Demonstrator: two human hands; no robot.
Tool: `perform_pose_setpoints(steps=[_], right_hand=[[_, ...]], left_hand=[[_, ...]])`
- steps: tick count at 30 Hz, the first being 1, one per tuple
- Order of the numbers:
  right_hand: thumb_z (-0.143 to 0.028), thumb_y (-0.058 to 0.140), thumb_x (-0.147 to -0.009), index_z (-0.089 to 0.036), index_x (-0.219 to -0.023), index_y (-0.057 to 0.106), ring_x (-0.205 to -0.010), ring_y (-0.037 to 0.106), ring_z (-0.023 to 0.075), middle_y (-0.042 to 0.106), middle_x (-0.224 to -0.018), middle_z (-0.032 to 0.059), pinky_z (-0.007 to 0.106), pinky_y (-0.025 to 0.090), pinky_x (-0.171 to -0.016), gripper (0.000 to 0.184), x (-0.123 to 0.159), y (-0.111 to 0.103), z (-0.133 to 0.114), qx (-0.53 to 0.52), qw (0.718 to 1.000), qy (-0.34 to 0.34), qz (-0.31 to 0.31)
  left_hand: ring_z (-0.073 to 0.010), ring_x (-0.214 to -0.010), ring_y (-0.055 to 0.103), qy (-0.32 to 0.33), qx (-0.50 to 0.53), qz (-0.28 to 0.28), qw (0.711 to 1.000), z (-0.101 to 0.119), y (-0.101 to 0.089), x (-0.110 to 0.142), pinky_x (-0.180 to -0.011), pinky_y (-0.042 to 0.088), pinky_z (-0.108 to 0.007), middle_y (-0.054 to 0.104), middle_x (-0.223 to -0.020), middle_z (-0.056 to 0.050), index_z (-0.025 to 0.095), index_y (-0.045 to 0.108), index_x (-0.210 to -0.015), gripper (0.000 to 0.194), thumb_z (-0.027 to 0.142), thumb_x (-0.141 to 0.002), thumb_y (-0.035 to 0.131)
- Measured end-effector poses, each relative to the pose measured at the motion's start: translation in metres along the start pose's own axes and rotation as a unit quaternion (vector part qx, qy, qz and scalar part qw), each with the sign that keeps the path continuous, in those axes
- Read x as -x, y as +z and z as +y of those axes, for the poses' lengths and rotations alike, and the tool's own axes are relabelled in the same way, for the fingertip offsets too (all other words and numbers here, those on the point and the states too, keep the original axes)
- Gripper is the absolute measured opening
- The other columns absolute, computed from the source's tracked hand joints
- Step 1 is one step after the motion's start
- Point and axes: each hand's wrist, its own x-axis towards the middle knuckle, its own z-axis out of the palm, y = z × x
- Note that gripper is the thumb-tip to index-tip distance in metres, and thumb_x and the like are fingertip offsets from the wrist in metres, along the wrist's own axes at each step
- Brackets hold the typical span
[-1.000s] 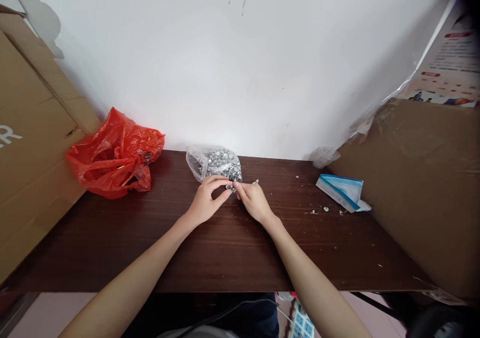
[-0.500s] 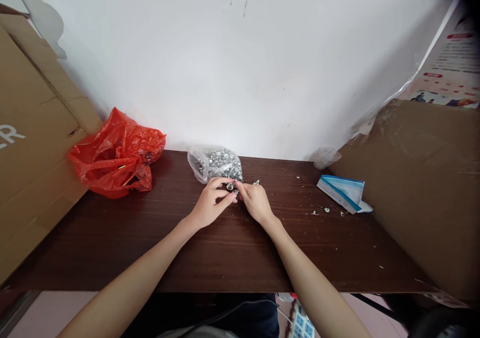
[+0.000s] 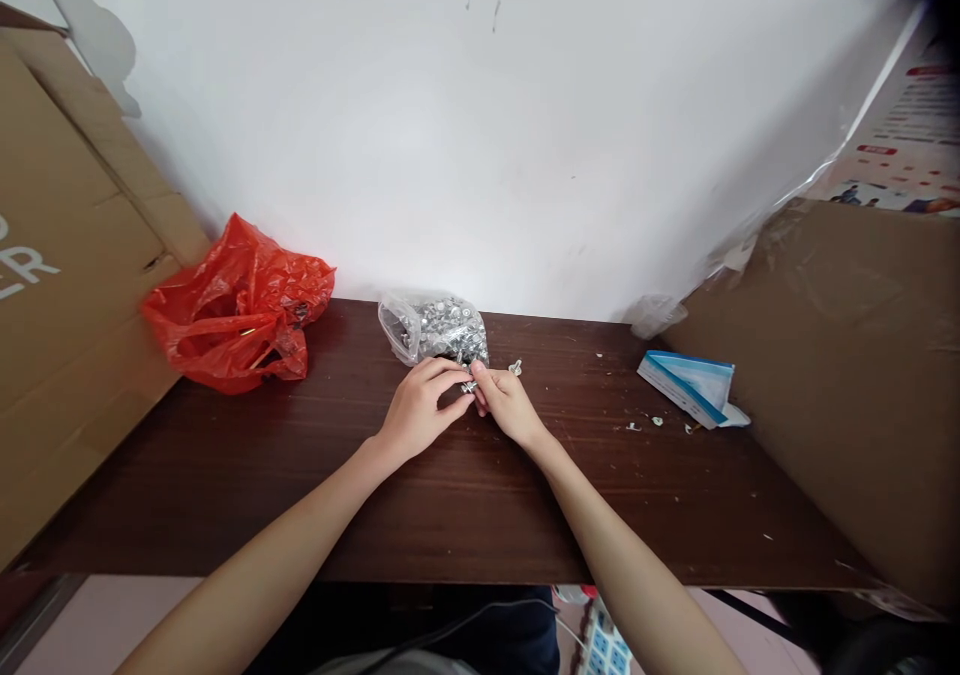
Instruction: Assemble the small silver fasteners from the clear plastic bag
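A white wall (image 3: 480, 145) rises beyond both hands, and below it a dark brown table (image 3: 322, 515) spreads under and around them. Well off to the left of the left hand stands a cardboard box (image 3: 67, 375); well off to the right of the right hand is a brown cardboard panel (image 3: 847, 355). A crumpled red plastic bag (image 3: 240, 305) lies left of the left hand, somewhat farther from the body. Just beyond the fingertips sits a clear bag of metal pieces (image 3: 446, 325), its mouth turned leftward. A blue-and-white packet (image 3: 690, 387) rests well to the right of the right hand. The left hand (image 3: 424, 405) has its thumb and fingers closed about a small shiny metal part (image 3: 469, 387), which lies between the two hands; the right hand (image 3: 506, 400) pinches at the same part, thumb against fingers, though its exact grip is partly hidden. A loose metal piece (image 3: 515, 367) lies just beyond the right hand's knuckles. Tiny pale scraps (image 3: 657, 421) dot the surface to that hand's right.
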Motion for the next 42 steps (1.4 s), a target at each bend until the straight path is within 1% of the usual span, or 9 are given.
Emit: perform_pose_setpoints(steps=[7, 10, 13, 18, 22, 28, 32, 37, 42], right_hand=[[-0.05, 0.04, -0.094, -0.021, -0.077, 0.051, -0.048, 0.046, 0.0124, 0.047, -0.049, -0.0051, 0.025, 0.039, -0.056, 0.036, 0.001, -0.01, -0.002, 0.025, 0.999, -0.028, 0.014], [-0.047, 0.042, -0.094, -0.02, -0.075, 0.052, -0.051, 0.048, 0.0126, 0.051, -0.052, -0.0038, 0.025, 0.039, -0.057, 0.034, 0.001, -0.009, -0.001, 0.038, 0.999, -0.023, -0.011], [-0.044, 0.043, -0.094, -0.02, -0.068, 0.051, -0.054, 0.047, 0.0123, 0.053, -0.056, -0.0023, 0.024, 0.038, -0.058, 0.036, 0.0, -0.007, -0.001, 0.065, 0.997, -0.032, -0.03], [-0.04, 0.044, -0.094, -0.018, -0.067, 0.053, -0.055, 0.046, 0.0116, 0.054, -0.059, -0.0022, 0.024, 0.036, -0.057, 0.035, 0.001, -0.014, -0.006, 0.103, 0.994, -0.033, -0.023], [-0.039, 0.045, -0.093, -0.017, -0.071, 0.058, -0.054, 0.046, 0.0112, 0.057, -0.06, -0.0023, 0.023, 0.035, -0.057, 0.034, 0.001, -0.023, -0.009, 0.139, 0.989, -0.017, -0.045], [-0.039, 0.046, -0.092, -0.017, -0.068, 0.058, -0.061, 0.049, 0.0127, 0.059, -0.065, -0.0008, 0.024, 0.036, -0.059, 0.034, 0.002, -0.023, -0.007, 0.15, 0.984, -0.036, -0.085], [-0.037, 0.054, -0.089, -0.017, -0.079, 0.066, -0.066, 0.054, 0.0141, 0.065, -0.073, 0.0016, 0.025, 0.039, -0.06, 0.026, 0.002, -0.022, -0.006, 0.123, 0.986, -0.031, -0.11], [-0.037, 0.064, -0.081, -0.017, -0.085, 0.07, -0.07, 0.059, 0.0155, 0.069, -0.08, 0.0035, 0.027, 0.044, -0.063, 0.021, 0.002, -0.032, -0.003, 0.107, 0.983, -0.009, -0.147], [-0.035, 0.075, -0.07, -0.017, -0.087, 0.071, -0.072, 0.058, 0.0149, 0.068, -0.085, 0.0031, 0.027, 0.046, -0.065, 0.025, 0.003, -0.04, 0.002, 0.101, 0.981, 0.009, -0.166]], left_hand=[[-0.016, -0.079, 0.062, -0.083, 0.065, 0.019, 0.994, -0.005, -0.003, -0.004, -0.074, 0.05, -0.029, 0.068, -0.084, -0.005, 0.017, 0.07, -0.086, 0.013, 0.021, -0.086, 0.057], [-0.0137, -0.07, 0.061, -0.13, 0.095, -0.017, 0.987, -0.009, -0.001, -0.004, -0.064, 0.049, -0.025, 0.067, -0.08, -0.004, 0.016, 0.07, -0.084, 0.014, 0.021, -0.086, 0.057], [-0.0127, -0.069, 0.06, -0.143, 0.094, -0.054, 0.984, -0.011, 0.002, -0.003, -0.065, 0.049, -0.025, 0.066, -0.084, -0.004, 0.016, 0.07, -0.087, 0.015, 0.023, -0.086, 0.057], [-0.0169, -0.081, 0.059, -0.129, 0.046, -0.114, 0.984, -0.01, -0.003, -0.002, -0.073, 0.049, -0.029, 0.064, -0.086, -0.004, 0.019, 0.07, -0.091, 0.017, 0.028, -0.077, 0.069], [-0.0203, -0.088, 0.057, -0.104, -0.02, -0.161, 0.981, -0.011, -0.006, -0.001, -0.08, 0.048, -0.033, 0.064, -0.088, -0.004, 0.02, 0.071, -0.086, 0.013, 0.024, -0.074, 0.072], [-0.0168, -0.076, 0.059, -0.106, 0.008, -0.122, 0.987, -0.015, -0.002, 0.0, -0.072, 0.047, -0.03, 0.068, -0.079, -0.002, 0.02, 0.069, -0.081, 0.01, 0.015, -0.081, 0.06], [-0.017, -0.075, 0.058, -0.097, 0.006, -0.11, 0.989, -0.015, -0.002, -0.001, -0.069, 0.046, -0.03, 0.068, -0.076, -0.002, 0.019, 0.069, -0.076, 0.011, 0.019, -0.082, 0.06], [-0.0192, -0.084, 0.06, -0.072, 0.002, -0.137, 0.988, -0.014, -0.007, -0.002, -0.076, 0.049, -0.032, 0.066, -0.086, -0.005, 0.019, 0.071, -0.083, 0.011, 0.029, -0.079, 0.066], [-0.0199, -0.088, 0.06, -0.072, -0.012, -0.16, 0.984, -0.013, -0.009, -0.001, -0.081, 0.049, -0.034, 0.064, -0.09, -0.005, 0.021, 0.072, -0.087, 0.012, 0.03, -0.079, 0.067]])
